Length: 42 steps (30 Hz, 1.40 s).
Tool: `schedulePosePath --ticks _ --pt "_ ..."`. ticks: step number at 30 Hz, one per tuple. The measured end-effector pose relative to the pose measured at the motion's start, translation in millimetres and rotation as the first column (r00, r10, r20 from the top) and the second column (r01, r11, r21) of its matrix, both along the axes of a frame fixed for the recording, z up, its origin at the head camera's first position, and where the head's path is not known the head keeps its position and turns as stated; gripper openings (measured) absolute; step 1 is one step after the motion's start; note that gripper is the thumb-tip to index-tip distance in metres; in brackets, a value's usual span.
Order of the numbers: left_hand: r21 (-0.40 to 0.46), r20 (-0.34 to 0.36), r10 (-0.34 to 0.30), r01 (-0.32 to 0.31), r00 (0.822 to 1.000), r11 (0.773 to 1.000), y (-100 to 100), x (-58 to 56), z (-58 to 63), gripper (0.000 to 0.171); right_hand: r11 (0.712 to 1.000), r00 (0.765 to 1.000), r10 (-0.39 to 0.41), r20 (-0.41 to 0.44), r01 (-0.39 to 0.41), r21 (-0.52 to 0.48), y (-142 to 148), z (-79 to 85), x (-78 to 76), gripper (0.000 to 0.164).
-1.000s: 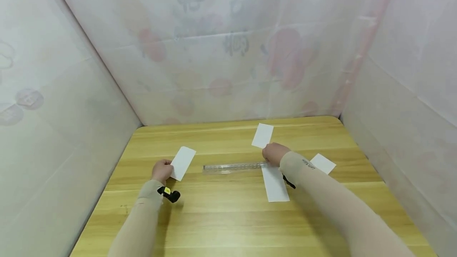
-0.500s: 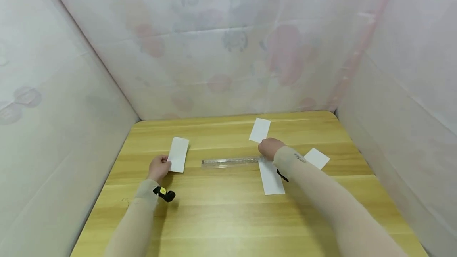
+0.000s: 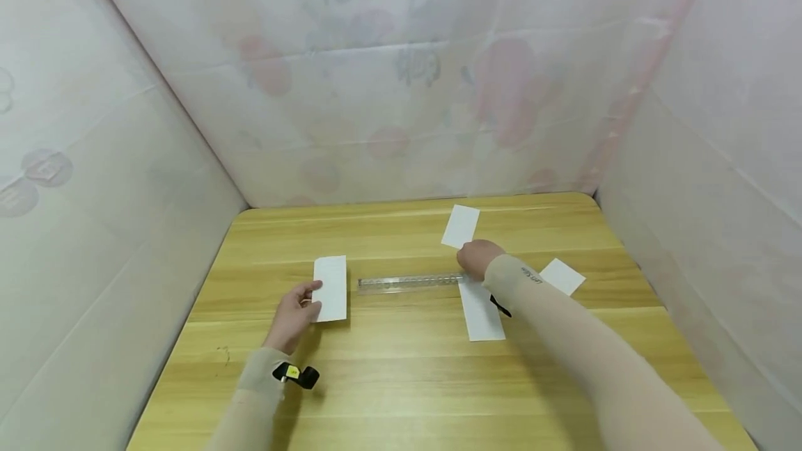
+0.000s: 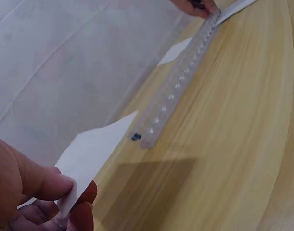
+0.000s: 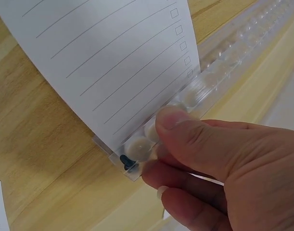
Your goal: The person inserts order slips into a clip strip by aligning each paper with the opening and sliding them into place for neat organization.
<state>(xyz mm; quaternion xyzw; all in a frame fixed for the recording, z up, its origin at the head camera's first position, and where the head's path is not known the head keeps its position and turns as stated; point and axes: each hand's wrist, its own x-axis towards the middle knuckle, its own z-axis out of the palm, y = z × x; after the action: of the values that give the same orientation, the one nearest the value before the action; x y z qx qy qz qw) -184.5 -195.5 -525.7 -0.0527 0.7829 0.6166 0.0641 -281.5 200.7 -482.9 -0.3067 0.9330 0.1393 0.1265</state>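
Observation:
In the head view my left hand (image 3: 293,313) pinches the left edge of a small white paper sheet (image 3: 331,287), thumb on one face. The left wrist view shows that sheet (image 4: 96,151) tilted up, its shadow falling on the table. A long clear plastic binding strip (image 3: 410,282) lies crosswise to the right of it. My right hand (image 3: 481,258) pinches the strip's right end between thumb and fingers. Up close, a lined sheet with checkboxes (image 5: 113,62) has its edge at the clear strip (image 5: 216,82), beside a small dark piece (image 5: 128,162) at the strip's end.
One white sheet (image 3: 461,225) lies beyond my right hand, and another white sheet (image 3: 562,275) lies to the right, partly behind my forearm. The wooden table (image 3: 388,395) meets pale printed curtains (image 3: 388,89) at its back and sides.
My left hand has turned its paper sheet upright and brought it rightward and nearer, closer to the strip's left end. The right hand keeps its grip at the strip's right end.

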Motion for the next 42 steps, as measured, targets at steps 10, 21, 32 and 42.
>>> schedulePosePath --ticks 10,21,32,42 --pt "0.06 0.039 -0.06 0.058 0.997 0.997 21.5 14.6 1.5 0.034 0.999 0.999 -0.021 0.031 0.022 -0.043 1.5 -0.7 5.3 0.02" --pt "0.028 0.062 -0.156 0.154 0.986 0.988 42.5 28.2 -11.9 0.031 1.0 1.0 -0.015 0.027 0.015 -0.014 -5.8 -3.2 8.2 0.017" --pt "-0.024 0.068 -0.22 0.222 0.973 0.975 46.2 31.5 -21.1 0.031 1.0 1.0 0.009 0.012 -0.009 -0.03 -5.5 -9.9 8.2 0.019" --pt "-0.011 0.056 -0.235 0.236 0.97 0.972 48.4 32.4 -28.0 0.034 1.0 1.0 0.005 0.004 -0.004 -0.026 -7.7 -0.3 12.8 0.017"
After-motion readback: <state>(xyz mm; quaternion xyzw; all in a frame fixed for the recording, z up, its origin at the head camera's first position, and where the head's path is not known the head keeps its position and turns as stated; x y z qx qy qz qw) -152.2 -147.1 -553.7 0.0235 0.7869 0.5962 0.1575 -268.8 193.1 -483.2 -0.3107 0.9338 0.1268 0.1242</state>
